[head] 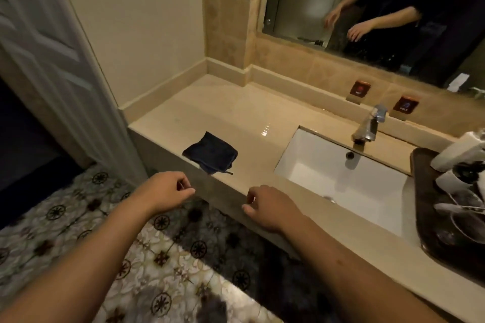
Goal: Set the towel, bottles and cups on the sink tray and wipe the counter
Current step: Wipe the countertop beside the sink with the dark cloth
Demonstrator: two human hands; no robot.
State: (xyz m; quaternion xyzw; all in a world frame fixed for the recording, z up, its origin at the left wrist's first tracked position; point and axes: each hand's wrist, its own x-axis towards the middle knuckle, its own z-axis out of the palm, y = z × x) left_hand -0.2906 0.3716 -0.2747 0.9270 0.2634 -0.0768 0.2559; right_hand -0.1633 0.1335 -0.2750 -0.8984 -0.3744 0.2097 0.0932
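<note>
Head view: left hand [168,191] and right hand [267,207] hover empty, fingers loosely curled, just off front edge of worktop [236,113]. Dark folded cloth [211,152] lies on worktop near edge, left of sink [341,178]. Brown tray [425,191] at far right holds white bottle [459,152] and cups [451,178].

Your left hand [168,193]: forearm bare, reaching in from lower left, wrist straight, back of hand up. Fingers curled loosely inward, thumb tip close to forefinger, nothing held. Your right hand [270,207]: forearm bare, coming in from lower right, wrist bent slightly, back of hand up. Fingers half curled, thumb jutting left, palm empty as far as blur allows. Hands near each other, apart, roughly level.
</note>
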